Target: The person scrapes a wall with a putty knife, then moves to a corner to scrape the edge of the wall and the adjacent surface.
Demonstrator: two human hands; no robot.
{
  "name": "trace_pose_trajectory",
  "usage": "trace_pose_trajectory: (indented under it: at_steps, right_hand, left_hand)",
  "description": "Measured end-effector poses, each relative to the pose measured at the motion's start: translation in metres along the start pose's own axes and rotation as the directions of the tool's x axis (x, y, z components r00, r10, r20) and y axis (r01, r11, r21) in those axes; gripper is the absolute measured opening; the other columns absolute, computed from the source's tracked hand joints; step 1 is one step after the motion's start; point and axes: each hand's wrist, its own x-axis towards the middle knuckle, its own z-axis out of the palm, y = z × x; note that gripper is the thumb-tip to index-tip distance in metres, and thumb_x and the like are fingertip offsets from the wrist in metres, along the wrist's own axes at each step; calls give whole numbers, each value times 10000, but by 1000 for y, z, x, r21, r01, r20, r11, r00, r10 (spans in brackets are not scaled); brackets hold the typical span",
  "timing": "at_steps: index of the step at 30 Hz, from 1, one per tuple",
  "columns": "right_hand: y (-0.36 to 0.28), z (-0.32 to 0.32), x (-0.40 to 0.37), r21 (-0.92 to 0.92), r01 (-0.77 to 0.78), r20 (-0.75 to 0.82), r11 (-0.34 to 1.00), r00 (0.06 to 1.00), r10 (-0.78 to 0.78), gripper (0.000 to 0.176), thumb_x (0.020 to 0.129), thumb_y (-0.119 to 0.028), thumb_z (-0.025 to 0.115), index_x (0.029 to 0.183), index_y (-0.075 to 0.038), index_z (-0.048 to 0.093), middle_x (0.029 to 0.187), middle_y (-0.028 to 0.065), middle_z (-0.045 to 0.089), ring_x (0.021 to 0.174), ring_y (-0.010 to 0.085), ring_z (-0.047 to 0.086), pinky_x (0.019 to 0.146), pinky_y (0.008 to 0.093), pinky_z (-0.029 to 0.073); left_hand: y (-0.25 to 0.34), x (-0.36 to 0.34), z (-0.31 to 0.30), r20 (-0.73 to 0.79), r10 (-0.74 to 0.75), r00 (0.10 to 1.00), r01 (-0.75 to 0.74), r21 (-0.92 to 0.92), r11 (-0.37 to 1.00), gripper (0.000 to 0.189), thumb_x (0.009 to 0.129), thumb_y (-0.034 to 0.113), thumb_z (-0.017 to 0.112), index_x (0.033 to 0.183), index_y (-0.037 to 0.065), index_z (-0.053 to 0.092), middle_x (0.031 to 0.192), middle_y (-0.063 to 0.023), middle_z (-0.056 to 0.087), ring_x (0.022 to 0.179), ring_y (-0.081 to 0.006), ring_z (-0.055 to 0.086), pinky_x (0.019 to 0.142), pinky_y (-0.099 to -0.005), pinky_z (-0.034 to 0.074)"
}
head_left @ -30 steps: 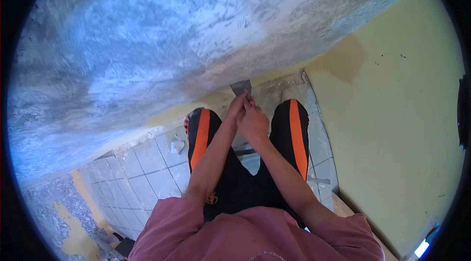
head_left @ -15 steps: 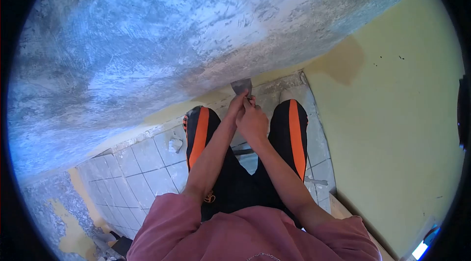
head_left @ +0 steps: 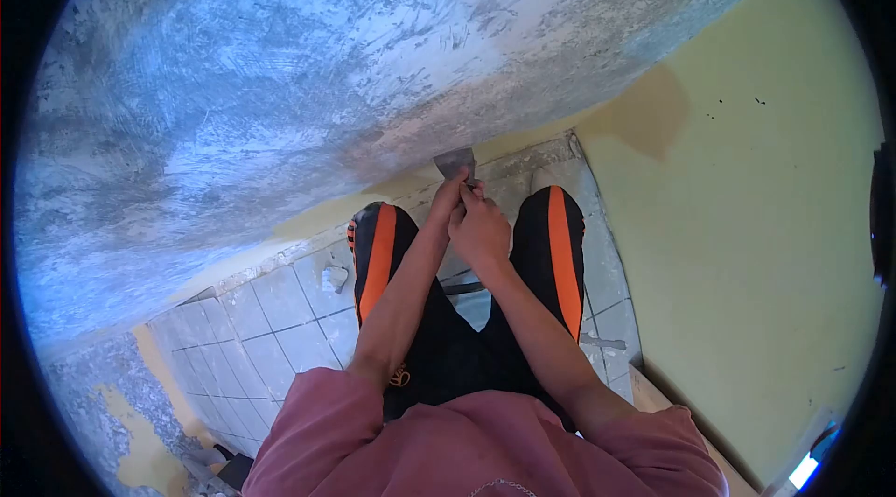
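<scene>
A scraper (head_left: 455,162) with a wide, flat metal blade points away from me, its blade against the low yellow strip at the foot of the wall. My left hand (head_left: 450,193) is closed on it close behind the blade. Just below and to the right, my right hand (head_left: 480,226) is wrapped round the handle end, pressed close to the left hand. Most of the handle is hidden by my fingers. Both forearms reach forward between my bent knees.
The rough grey-white plastered wall (head_left: 280,96) rises ahead, meeting a smooth yellow wall (head_left: 747,245) on the right. Dusty tiles (head_left: 271,310) cover the floor, with a pale chunk (head_left: 333,279) beside my left knee. Dark debris (head_left: 229,469) lies at lower left.
The scraper blade has shifted very slightly left, with both hands still round it. The whole view has tilted a little; otherwise things stand as before.
</scene>
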Motion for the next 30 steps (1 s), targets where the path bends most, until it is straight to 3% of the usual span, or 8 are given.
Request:
trace_pose_trajectory:
  at_steps: [4, 8, 11, 13, 19, 23, 25, 30]
  right_hand:
    - [4, -1, 4, -42, -41, 127, 998, 991, 46, 396, 770, -221, 453, 1147, -102, 463, 944, 194, 545, 795, 349, 571, 685, 437, 471]
    - [-9, -18, -4, 16, -29, 32, 999, 999, 29, 362, 765, -199, 443, 1102, -88, 515, 887, 200, 574, 804, 356, 574, 685, 441, 470]
    - [0, -3, -9, -70, -21, 43, 997, 999, 24, 385, 763, -200, 445, 1128, -91, 503, 915, 203, 573, 804, 357, 574, 696, 438, 468]
    - [-2, -14, -4, 27, -71, 70, 997, 995, 69, 393, 763, -204, 445, 1139, -104, 501, 959, 207, 565, 804, 358, 574, 708, 439, 465]
    - [7, -7, -3, 3, -59, 100, 998, 993, 58, 424, 752, -215, 491, 1163, -117, 453, 915, 197, 549, 804, 352, 572, 675, 431, 476]
    - [-2, -15, -2, -24, -49, 38, 998, 998, 50, 425, 749, -217, 498, 1160, -117, 454, 921, 195, 548, 800, 353, 572, 682, 430, 474]
    - [5, -7, -3, -24, -28, 89, 999, 996, 30, 410, 758, -223, 482, 1152, -113, 461, 932, 192, 546, 800, 352, 572, 686, 425, 475]
    - [4, -11, 3, -21, -40, 76, 999, 996, 41, 416, 759, -232, 480, 1154, -103, 461, 949, 191, 544, 810, 346, 574, 692, 425, 475]
  left_hand:
    - [-7, 3, -3, 13, -28, 1000, 28, 8, 1000, 378, 852, 335, 474, 740, -24, 516, 608, -72, 510, 538, -153, 508, 490, -251, 431]
    - [1, -1, 4, -18, -20, 1000, 20, 13, 1000, 375, 847, 336, 482, 746, -23, 516, 612, -75, 511, 538, -157, 511, 500, -255, 435]
    - [-17, 4, -16, 25, -65, 998, 63, 55, 997, 377, 843, 342, 487, 748, -22, 517, 614, -76, 513, 535, -159, 513, 503, -256, 437]
    - [-7, 4, -2, 6, -48, 999, 48, -40, 998, 213, 842, 235, 516, 855, 36, 442, 712, -81, 518, 562, -133, 503, 483, -236, 447]
    - [-9, 6, -2, 1, -108, 994, 107, -46, 993, 257, 834, 253, 530, 908, 20, 450, 716, -84, 519, 555, -136, 506, 483, -237, 451]
    - [-1, 8, 1, 81, -39, 996, 40, -7, 999, 275, 833, 268, 529, 917, 19, 448, 717, -81, 516, 551, -134, 502, 487, -238, 449]
    - [-9, 7, -6, 52, -127, 991, 128, -21, 992, 280, 833, 281, 529, 913, 24, 451, 716, -75, 510, 540, -130, 490, 491, -235, 444]
    - [-4, 4, 5, 73, -49, 996, 47, 22, 999, 289, 827, 291, 540, 875, 17, 460, 700, -67, 506, 554, -131, 501, 499, -232, 444]
